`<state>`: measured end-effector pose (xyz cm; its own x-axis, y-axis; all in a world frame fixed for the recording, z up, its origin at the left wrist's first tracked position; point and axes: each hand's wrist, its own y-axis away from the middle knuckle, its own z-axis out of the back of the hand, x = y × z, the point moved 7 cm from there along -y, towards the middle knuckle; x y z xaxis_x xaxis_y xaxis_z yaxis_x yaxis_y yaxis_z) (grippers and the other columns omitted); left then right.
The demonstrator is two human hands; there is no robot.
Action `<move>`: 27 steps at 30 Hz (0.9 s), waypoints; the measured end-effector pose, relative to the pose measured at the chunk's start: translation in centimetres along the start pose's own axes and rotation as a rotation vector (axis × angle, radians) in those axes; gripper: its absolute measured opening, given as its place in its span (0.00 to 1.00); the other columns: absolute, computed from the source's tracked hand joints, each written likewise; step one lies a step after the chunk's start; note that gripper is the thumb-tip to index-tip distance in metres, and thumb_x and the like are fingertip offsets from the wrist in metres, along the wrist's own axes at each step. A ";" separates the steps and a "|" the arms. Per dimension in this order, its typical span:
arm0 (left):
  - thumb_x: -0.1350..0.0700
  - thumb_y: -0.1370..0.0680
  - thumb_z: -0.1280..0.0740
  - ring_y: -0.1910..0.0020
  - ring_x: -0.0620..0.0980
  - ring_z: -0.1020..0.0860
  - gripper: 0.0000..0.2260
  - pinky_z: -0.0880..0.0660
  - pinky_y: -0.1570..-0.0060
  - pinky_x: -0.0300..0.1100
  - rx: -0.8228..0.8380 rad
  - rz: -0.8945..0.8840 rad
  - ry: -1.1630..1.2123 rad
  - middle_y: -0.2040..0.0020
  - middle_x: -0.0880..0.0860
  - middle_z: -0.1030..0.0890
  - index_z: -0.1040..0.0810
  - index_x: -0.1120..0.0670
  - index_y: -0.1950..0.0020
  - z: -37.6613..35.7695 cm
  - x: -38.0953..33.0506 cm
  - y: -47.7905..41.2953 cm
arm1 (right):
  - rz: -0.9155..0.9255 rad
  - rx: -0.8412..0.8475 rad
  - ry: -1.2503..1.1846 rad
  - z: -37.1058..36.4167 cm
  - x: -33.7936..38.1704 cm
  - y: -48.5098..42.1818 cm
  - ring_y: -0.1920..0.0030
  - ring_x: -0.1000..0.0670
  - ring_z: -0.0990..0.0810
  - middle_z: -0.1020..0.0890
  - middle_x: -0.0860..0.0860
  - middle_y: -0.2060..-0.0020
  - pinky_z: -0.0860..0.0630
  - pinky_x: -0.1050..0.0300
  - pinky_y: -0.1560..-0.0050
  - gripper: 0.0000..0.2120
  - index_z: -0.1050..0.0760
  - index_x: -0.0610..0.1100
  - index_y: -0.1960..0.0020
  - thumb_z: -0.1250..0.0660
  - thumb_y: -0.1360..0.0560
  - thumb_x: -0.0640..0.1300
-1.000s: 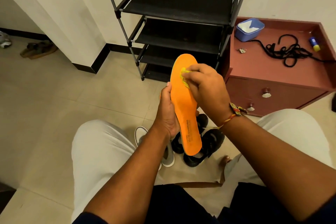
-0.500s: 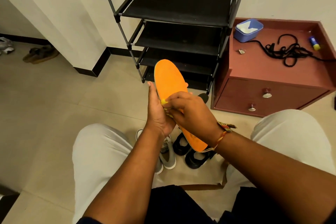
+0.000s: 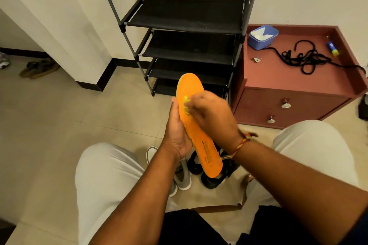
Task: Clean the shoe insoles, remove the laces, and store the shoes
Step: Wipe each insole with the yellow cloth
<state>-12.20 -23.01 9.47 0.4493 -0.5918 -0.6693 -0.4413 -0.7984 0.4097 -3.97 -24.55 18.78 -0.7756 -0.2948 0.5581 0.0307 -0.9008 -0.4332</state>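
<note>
Propping the insole (image 3: 196, 125) from behind, the left hand (image 3: 177, 133) cups its edge; the right hand (image 3: 211, 115) pinches a yellow cloth (image 3: 186, 104). Looks light, bendy; best gripped mid-length.

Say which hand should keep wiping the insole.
Right, probably. The right hand already presses a yellow cloth on the orange insole near its toe end. The left hand grips the insole's edge from behind and steadies it.
</note>
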 end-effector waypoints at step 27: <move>0.34 0.18 0.51 0.45 0.54 0.16 0.27 0.20 0.49 0.49 0.014 -0.001 -0.386 0.42 0.56 0.16 0.27 0.47 0.29 -0.3 0.7 -0.1 | 0.004 -0.080 -0.080 2.1 -1.9 -1.7 0.44 0.52 0.20 0.16 0.49 0.48 0.25 0.61 0.40 0.07 0.16 0.42 0.47 0.30 0.24 0.39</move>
<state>-11.60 -23.41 9.20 0.1258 -0.5033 -0.8549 -0.4524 -0.7960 0.4020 -1.22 -23.10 19.89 -0.7224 -0.3258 0.6099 -0.0190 -0.8723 -0.4885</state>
